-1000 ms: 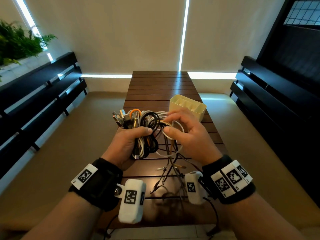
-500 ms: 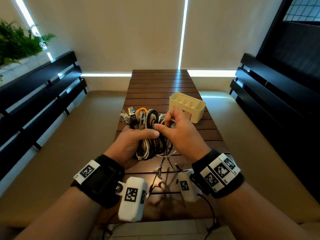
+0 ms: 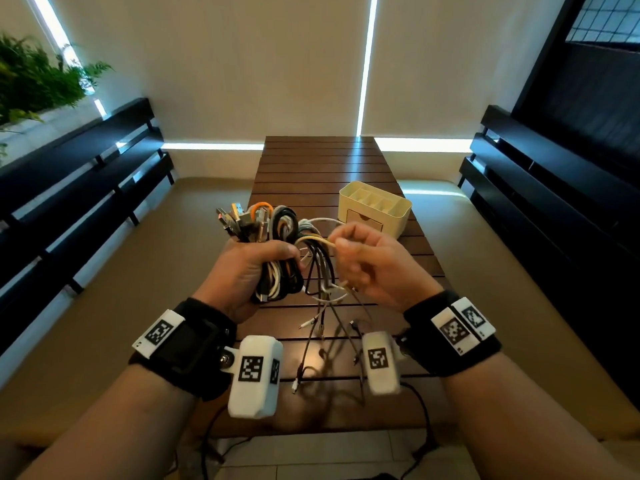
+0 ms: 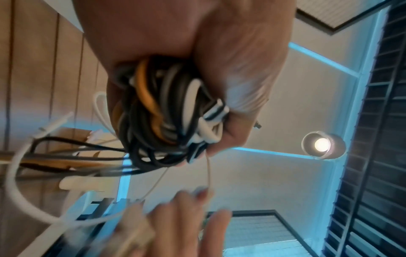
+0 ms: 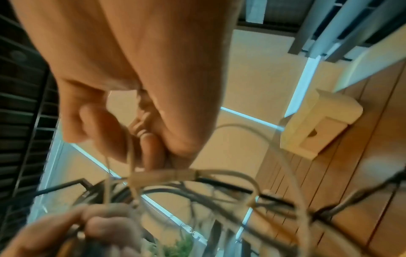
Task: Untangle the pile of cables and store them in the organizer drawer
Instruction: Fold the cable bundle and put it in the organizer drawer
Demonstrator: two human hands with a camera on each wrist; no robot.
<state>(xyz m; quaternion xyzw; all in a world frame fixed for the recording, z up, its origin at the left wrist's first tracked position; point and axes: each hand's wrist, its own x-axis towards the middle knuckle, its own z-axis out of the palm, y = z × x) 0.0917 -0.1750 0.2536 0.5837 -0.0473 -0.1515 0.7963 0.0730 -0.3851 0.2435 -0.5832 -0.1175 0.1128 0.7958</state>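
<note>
Risk assessment: the left hand (image 3: 249, 268) is clenched round the cable bundle (image 3: 277, 258), thumb across its front, so the coils are squeezed together; in my judgement a hard pull on any one strand would tighten the tangle rather than free it, and could drag neighbouring loops out in a clump. The right hand (image 3: 370, 265) has its fingers curled and pinches a thin cream cable (image 3: 315, 240) between thumb and forefinger, the strand arcing back into the bundle. Several loose ends (image 3: 322, 327) hang from the bundle toward the table (image 3: 311, 168); these may snag on one another or in the gaps between the slats if the bundle is lifted or swung. Position: the bundle is held above the near half of the table, in the left hand, with the right hand just beside it. The organizer (image 3: 375, 211) stands on the table beyond the right hand, apart from both hands, its front drawer (image 3: 365, 220) apparently closed, so no cable is yet stored.
</note>
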